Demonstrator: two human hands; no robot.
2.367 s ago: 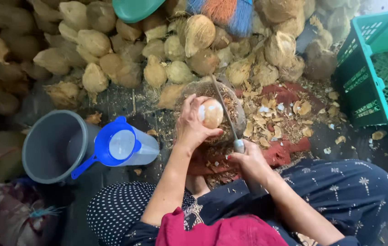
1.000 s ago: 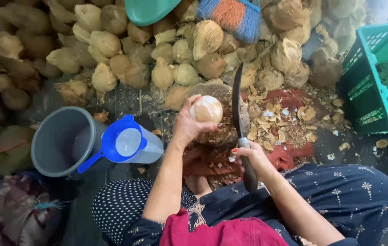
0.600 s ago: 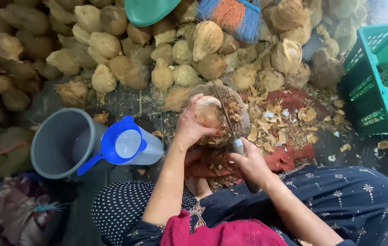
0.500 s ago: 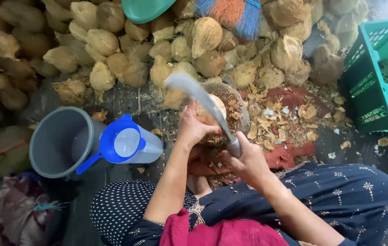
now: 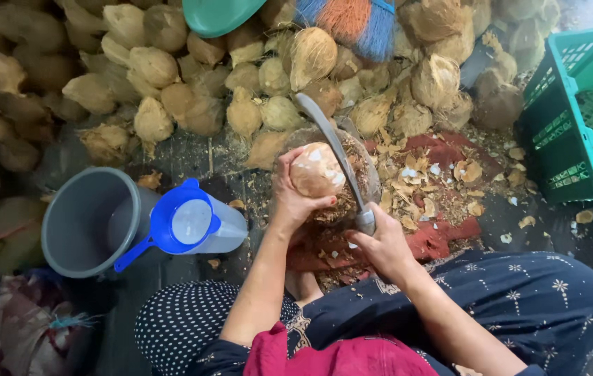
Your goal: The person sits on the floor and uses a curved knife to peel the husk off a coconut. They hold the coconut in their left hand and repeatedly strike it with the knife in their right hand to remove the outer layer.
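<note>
A seated person's left hand (image 5: 289,198) wraps its fingers around a pale, partly husked round coconut (image 5: 316,170), holding it just above a shallow round basin full of brown husk fibre (image 5: 369,174). The right hand (image 5: 383,244) is closed tight on the handle of a long, curved grey steel blade (image 5: 328,143), whose flat runs up across the right side of the coconut and touches it — the tip points away from the person, toward a heap of brown unpeeled coconuts (image 5: 171,76) lying beyond the basin. To the left of the basin stands a clear plastic jug with a blue lid and handle (image 5: 188,226), leaning against a grey plastic bucket (image 5: 87,223). To the right of the basin, tan shell chips (image 5: 442,181) are scattered over a red cloth (image 5: 442,240), and farther right sits a green slatted plastic crate (image 5: 582,118). Beyond the basin — atop the heap — rest a green plastic bowl (image 5: 223,14) and an orange-and-blue bristled broom head (image 5: 348,21).
</note>
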